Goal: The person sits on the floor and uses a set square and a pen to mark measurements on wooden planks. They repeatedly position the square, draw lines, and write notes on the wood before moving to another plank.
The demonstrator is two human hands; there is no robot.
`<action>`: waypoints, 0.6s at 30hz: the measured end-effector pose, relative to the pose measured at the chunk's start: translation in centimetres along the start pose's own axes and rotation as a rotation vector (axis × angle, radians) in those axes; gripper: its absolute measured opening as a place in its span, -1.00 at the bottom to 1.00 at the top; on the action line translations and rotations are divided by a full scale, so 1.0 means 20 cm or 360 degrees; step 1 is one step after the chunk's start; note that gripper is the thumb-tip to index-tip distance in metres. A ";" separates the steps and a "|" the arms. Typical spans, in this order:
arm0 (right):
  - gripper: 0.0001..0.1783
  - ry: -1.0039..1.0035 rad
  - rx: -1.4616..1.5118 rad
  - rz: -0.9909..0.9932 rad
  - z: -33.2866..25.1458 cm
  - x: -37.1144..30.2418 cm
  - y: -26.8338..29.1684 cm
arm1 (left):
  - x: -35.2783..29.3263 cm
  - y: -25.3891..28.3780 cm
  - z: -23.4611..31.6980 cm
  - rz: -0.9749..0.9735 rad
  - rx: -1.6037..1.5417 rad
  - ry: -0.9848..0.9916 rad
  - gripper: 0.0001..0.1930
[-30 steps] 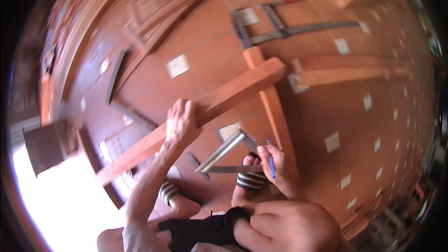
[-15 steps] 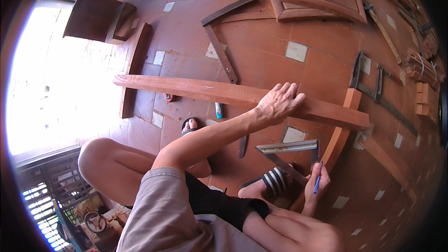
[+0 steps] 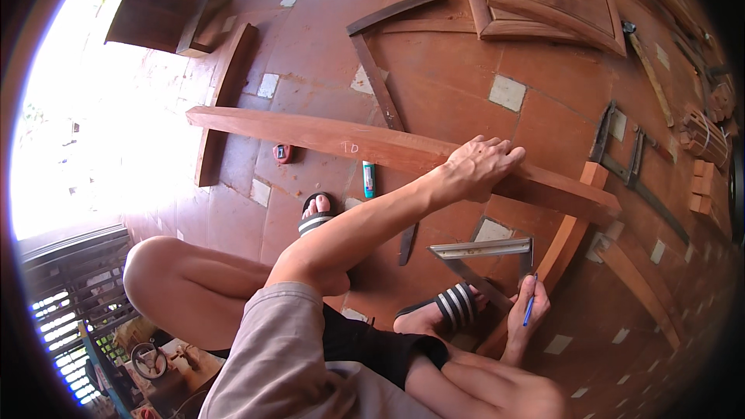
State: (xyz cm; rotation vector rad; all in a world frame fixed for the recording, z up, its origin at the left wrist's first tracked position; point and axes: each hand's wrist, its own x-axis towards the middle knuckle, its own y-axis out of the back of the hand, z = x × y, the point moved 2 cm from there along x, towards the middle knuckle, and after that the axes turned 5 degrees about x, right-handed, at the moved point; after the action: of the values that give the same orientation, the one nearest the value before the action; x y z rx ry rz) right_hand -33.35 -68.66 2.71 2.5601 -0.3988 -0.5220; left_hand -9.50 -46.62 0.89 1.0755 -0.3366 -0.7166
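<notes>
A long reddish wooden beam (image 3: 310, 133) lies across two wooden bearers on the floor. My left hand (image 3: 483, 167) is closed over the beam's right part, fingers over its far edge. A white handwritten mark shows on the beam's near face. Lower right, my right hand (image 3: 528, 309) holds a slim blue pen (image 3: 529, 312) beside the right bearer (image 3: 573, 239). Just left of that hand is a metal square (image 3: 481, 249) with a silver bar and darker arms; whether the fingers also touch it, I cannot tell.
The dark left bearer (image 3: 225, 109) supports the beam's far end. Below the beam lie a red tape measure (image 3: 283, 154) and a teal-and-white tube (image 3: 369, 179). Framed panels (image 3: 555, 1), a hammer (image 3: 650, 77), a clamp (image 3: 621, 159) and wood blocks (image 3: 705, 186) lie farther right.
The beam has rolled under my left hand, so the written mark on its near face now shows plainly. My right hand keeps the pen. The whole view has shifted slightly.
</notes>
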 end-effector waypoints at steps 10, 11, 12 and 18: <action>-0.44 0.0003 -0.0070 -0.0052 -0.02 0.04 -0.03 | -0.05 -0.05 0.05 -0.0002 0.0258 0.0009 -0.46; -0.44 0.0005 -0.0069 -0.0065 -0.03 0.04 -0.04 | -0.06 -0.06 0.06 0.0005 0.0288 0.0016 -0.46; -0.44 -0.0011 -0.0070 -0.0079 -0.03 0.04 -0.04 | -0.06 -0.06 0.06 0.0025 0.0305 0.0009 -0.47; -0.47 -0.0015 -0.0233 -0.0242 -0.03 0.09 -0.07 | -0.15 -0.15 0.14 0.0251 0.0587 0.0023 -0.46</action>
State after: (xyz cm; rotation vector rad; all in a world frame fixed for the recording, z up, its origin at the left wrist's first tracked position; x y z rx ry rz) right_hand -31.22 -67.95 1.89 2.4586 -0.1632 -0.5958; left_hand -14.39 -47.32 -0.35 1.3842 -0.5498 -0.5156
